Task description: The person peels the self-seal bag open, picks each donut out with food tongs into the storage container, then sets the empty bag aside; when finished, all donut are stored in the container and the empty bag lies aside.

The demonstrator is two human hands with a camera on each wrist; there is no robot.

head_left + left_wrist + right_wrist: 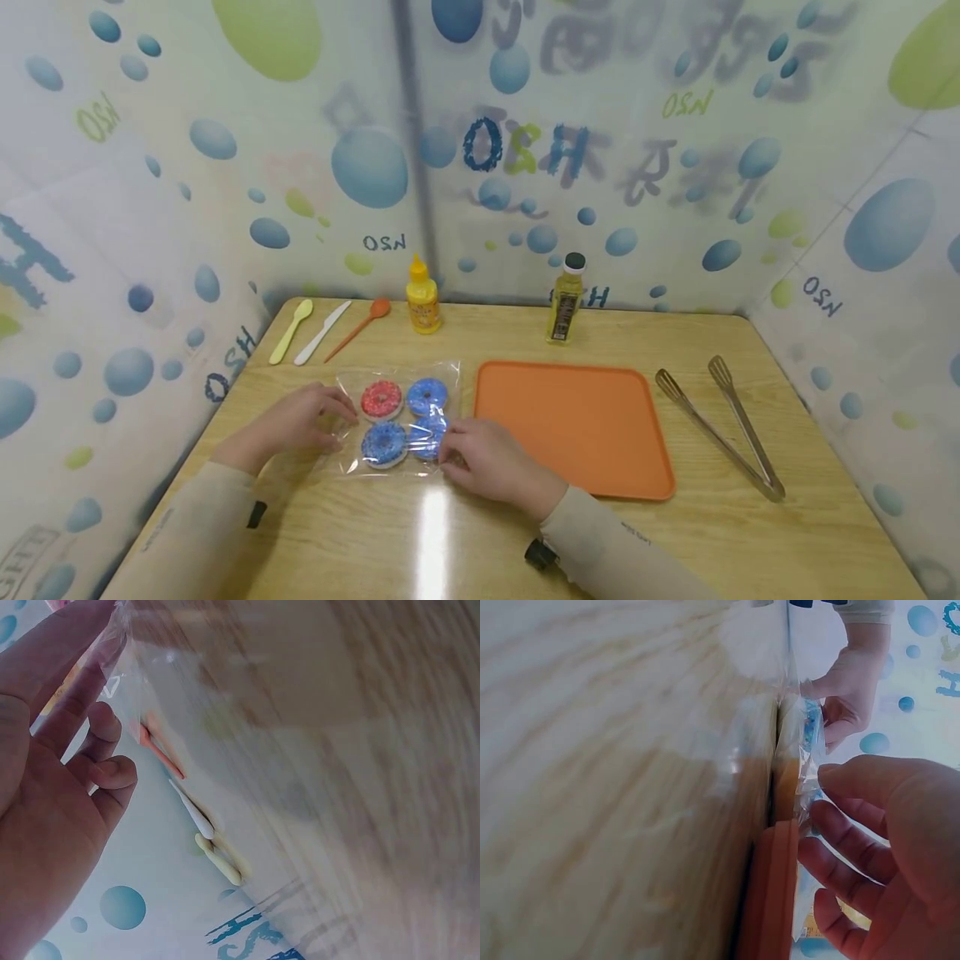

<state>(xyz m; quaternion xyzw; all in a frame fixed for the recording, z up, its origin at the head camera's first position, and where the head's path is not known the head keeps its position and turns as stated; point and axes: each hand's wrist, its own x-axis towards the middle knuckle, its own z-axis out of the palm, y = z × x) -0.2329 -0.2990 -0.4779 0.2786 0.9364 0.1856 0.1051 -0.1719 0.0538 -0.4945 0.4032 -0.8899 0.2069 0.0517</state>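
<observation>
A clear plastic bag point(347, 460) with a few doughnuts in it is in the middle left of the head view. Inside are a red-topped doughnut point(372, 408) and 3 blue-topped ones, such as the doughnut point(372, 448) at its lower left. My left hand point(300, 421) pinches the bag's left edge; the left wrist view has the film between thumb and finger. At the opposite edge, my right hand point(498, 467) pinches the bag beside the lower right doughnut and partly covers it. In the right wrist view, the right hand's fingers point(847, 840) are bent against the film.
Right of the bag lies an orange tray point(570, 425), with metal tongs point(738, 442) beyond it. Along the back stand a yellow squeeze bottle point(423, 308) and an oil bottle point(564, 308). A yellow spoon point(288, 336), white knife point(321, 335) and orange spoon point(360, 327) lie at back left.
</observation>
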